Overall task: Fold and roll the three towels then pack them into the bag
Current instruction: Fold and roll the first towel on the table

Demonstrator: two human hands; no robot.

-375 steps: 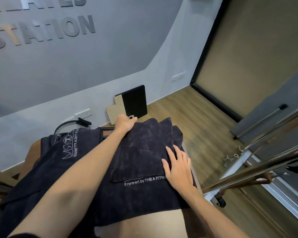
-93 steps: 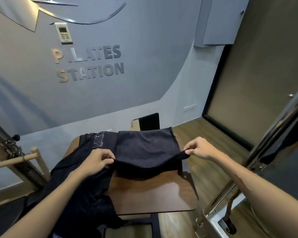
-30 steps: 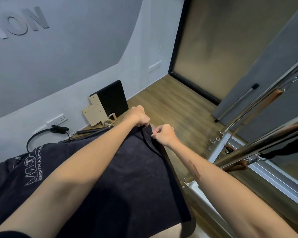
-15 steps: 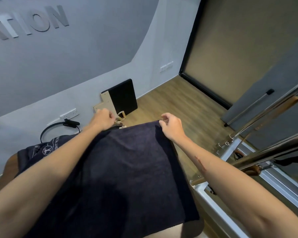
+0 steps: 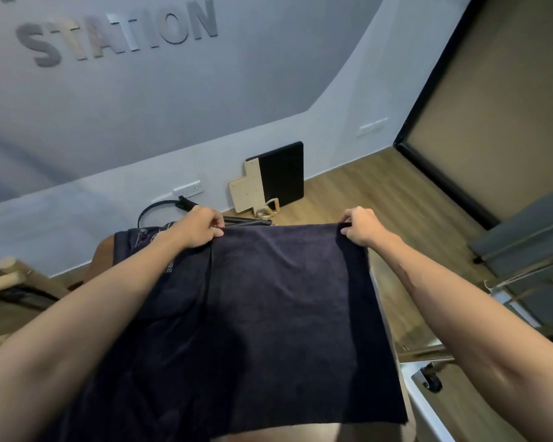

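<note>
Head view: dark navy towel [image 5: 288, 317] spread flat over the brown bench [image 5: 101, 253], far edge pinched at both corners. Left hand [image 5: 198, 229] fingers clamped on the left corner, right hand [image 5: 361, 228] fingers clamped on the right. Second towel [image 5: 147, 247], printed, lies under the left forearm. Beyond the fingers: one black-and-tan board [image 5: 272, 177] against the wall.

Soft, even indoor light filled the wide-angle frame.
The arms cast a dim shadow across the dark towel [image 5: 278, 314]; wall lettering [image 5: 118, 33] and wooden bars [image 5: 0, 275] at the left edge were smeared, and straight lines bowed toward the edges.
</note>
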